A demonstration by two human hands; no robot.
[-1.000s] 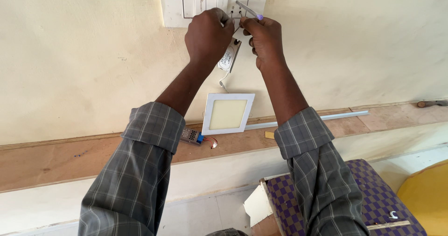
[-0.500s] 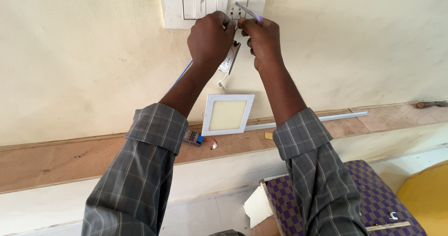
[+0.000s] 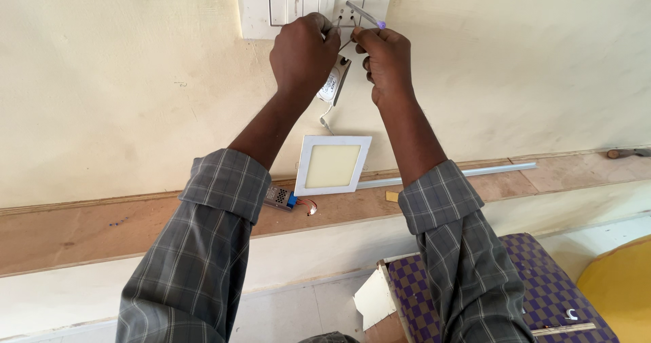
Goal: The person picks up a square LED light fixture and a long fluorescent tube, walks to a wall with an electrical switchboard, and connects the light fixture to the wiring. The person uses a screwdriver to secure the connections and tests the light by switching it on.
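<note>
Little has been shifted since the earlier frames: both hands are kept raised at the switch plate, and the left hand has been drawn a touch closer to the right hand, which is now bent lower at the wrist.

The left hand is closed, its fingertips pinched at the socket holes on the right part of the plate; what is pinched cannot be made out. The right hand is curled shut around a thin tool with a purple tip, whose end is laid against the same part of the plate. A small white oblong unit is seen hanging between the two wrists, just below the plate, with a white wire trailing from it.

Lower down, a square white light panel is leaned upright against the wall on a wooden ledge. Just beside it, to the left, a small grey box with a blue end is laid flat. A long pale strip is laid along the ledge on the right. Below the right sleeve, a purple chequered cushion is seen.
</note>
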